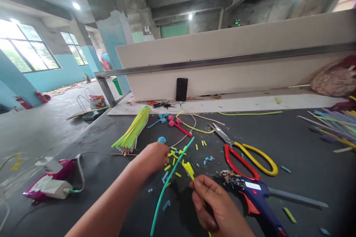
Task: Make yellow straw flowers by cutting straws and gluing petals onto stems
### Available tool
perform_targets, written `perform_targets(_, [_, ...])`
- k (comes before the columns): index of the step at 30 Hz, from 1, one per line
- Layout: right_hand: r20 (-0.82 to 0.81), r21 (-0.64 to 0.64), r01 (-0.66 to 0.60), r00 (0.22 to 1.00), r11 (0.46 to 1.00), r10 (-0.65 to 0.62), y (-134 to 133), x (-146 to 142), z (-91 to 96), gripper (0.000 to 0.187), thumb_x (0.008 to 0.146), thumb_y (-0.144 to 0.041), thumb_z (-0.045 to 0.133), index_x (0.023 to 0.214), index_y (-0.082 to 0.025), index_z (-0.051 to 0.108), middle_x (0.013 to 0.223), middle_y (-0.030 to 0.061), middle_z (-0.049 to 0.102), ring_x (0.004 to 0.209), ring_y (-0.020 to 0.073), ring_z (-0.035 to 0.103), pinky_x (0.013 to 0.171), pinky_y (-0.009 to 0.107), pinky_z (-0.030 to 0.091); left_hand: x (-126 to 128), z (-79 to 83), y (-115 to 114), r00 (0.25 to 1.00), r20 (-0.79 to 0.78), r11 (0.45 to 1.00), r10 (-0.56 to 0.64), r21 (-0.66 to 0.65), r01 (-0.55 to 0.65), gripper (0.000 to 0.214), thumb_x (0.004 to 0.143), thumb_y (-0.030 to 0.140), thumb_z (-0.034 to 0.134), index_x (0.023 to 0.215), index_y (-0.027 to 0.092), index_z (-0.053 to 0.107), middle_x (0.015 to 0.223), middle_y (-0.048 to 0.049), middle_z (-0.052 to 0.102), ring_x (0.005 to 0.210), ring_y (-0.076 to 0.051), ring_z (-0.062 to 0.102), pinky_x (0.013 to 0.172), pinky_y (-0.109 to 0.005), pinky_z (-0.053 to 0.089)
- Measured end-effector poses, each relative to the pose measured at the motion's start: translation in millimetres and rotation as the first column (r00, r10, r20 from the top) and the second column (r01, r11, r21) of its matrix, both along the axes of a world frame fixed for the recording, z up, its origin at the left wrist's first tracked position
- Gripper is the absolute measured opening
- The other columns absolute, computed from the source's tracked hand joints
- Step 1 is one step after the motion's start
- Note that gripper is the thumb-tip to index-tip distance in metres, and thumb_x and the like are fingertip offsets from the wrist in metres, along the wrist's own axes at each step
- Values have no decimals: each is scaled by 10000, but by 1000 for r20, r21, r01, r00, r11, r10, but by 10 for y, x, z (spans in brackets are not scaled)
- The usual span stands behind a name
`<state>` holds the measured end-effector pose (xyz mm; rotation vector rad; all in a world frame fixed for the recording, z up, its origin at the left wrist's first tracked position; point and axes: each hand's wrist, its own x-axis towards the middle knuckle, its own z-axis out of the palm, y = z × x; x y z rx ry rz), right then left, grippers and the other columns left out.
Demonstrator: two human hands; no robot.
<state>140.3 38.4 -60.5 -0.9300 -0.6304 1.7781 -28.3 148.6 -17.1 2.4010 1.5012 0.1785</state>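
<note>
My left hand [154, 156] reaches forward over the dark table [306, 163], fingers curled down onto the small yellow cut pieces [174, 154] beside a blue flower-shaped bit [161, 140]. What its fingers pinch is hidden. My right hand [215, 203] is closed on a thin stick with a yellow piece [189, 169] at its top. A long teal strip [169, 179] lies between both hands.
Red-and-yellow scissors [244, 152] and a blue glue gun [256, 200] lie to the right. A bundle of yellow-green strips [133, 130] and pink flower sticks [178, 125] lie ahead. More strips [333, 126] at far right, a black phone [181, 89] against the white board, a charger [52, 187] on the left.
</note>
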Motion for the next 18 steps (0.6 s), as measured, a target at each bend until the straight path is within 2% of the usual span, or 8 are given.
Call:
perform_targets(4, [32, 16, -20, 999, 1000, 20, -7, 2, -14, 265, 775, -415, 609, 706, -174, 522, 424, -72, 500, 262, -3, 207, 305, 166, 116, -10, -48, -28, 999, -30, 1000, 18, 26, -17, 110, 640, 136, 517, 584, 189, 596, 620, -28, 572, 657, -182, 558, 593, -265, 355])
perform_targets(9, [58, -4, -25, 998, 1000, 26, -36, -21, 36, 216, 810, -361, 573, 734, -167, 516, 431, -70, 501, 272, -5, 226, 305, 150, 130, -49, -21, -55, 999, 43, 999, 17, 44, -19, 135, 634, 92, 469, 614, 175, 574, 617, -2, 545, 633, -145, 514, 588, -240, 353])
perform_targets(12, [75, 10, -14, 997, 1000, 13, -38, -42, 36, 202, 821, -356, 550, 747, -171, 515, 427, -71, 503, 265, -1, 223, 296, 147, 145, -66, 59, -107, 975, 220, 1000, 13, -23, -8, 147, 684, 130, 466, 746, 168, 594, 660, 17, 557, 619, -114, 497, 563, -210, 364])
perform_targets(15, [74, -2, -31, 997, 1000, 31, -39, -55, 24, 197, 811, -360, 551, 737, -184, 502, 416, -73, 504, 254, 5, 216, 285, 152, 145, -50, 167, -204, 822, 560, 961, 99, -267, 67, 167, 720, 200, 511, 859, 155, 592, 715, 21, 571, 610, -93, 498, 558, -197, 387])
perform_targets(16, [74, -11, -30, 997, 1000, 30, -42, -58, 25, 193, 808, -357, 550, 734, -186, 499, 410, -75, 498, 253, 6, 212, 285, 153, 142, -35, 199, -241, 767, 624, 934, 146, -343, 101, 154, 712, 210, 536, 842, 148, 591, 689, 26, 561, 586, -87, 493, 547, -196, 391])
perform_targets(18, [75, -21, -11, 997, 1000, 13, -50, -61, 36, 178, 811, -344, 535, 737, -186, 500, 406, -77, 488, 259, 7, 211, 291, 154, 144, 7, 245, -312, 708, 676, 893, 203, -425, 150, 98, 690, 200, 569, 767, 140, 582, 613, 41, 526, 533, -78, 480, 526, -199, 396])
